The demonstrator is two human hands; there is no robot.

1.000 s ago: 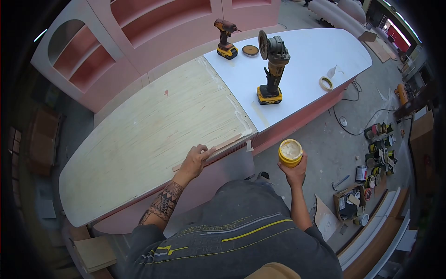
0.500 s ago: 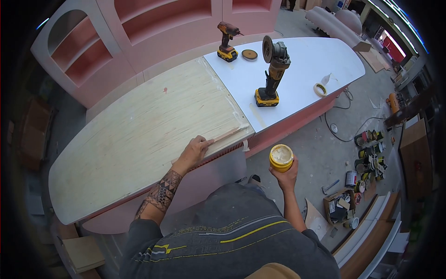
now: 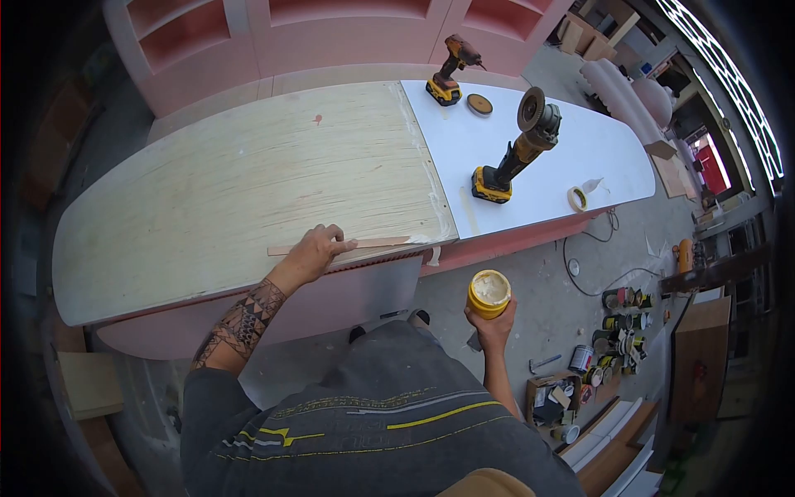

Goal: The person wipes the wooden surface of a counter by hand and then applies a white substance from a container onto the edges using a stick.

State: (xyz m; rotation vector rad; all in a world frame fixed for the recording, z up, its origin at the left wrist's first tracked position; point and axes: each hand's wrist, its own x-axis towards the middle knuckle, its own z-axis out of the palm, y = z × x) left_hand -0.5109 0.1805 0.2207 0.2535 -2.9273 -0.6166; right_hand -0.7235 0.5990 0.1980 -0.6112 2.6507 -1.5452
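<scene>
My left hand (image 3: 313, 253) grips a thin wooden strip (image 3: 381, 243) over the front edge of the bare plywood top (image 3: 224, 182). White paste (image 3: 421, 239) shows at the strip's right end, close to the seam with the white panel (image 3: 580, 141). More white paste is smeared along that seam. Off the front of the counter, my right hand (image 3: 495, 325) is wrapped around a yellow tub (image 3: 489, 305). Its top is uncovered, and whitish paste (image 3: 492, 287) lies inside.
On the white panel stand an angle grinder (image 3: 517, 157) and a cordless driver (image 3: 451, 70), with a round disc (image 3: 479, 104) and a tape roll (image 3: 577, 198). Several cans (image 3: 619, 323), a hammer (image 3: 544, 364) and a cardboard box (image 3: 555, 398) are on the floor at right.
The view has turned, shifting the counter in the frame. My left hand, still on the strip, has tilted it relative to the counter edge. My right hand keeps hold of the tub.
</scene>
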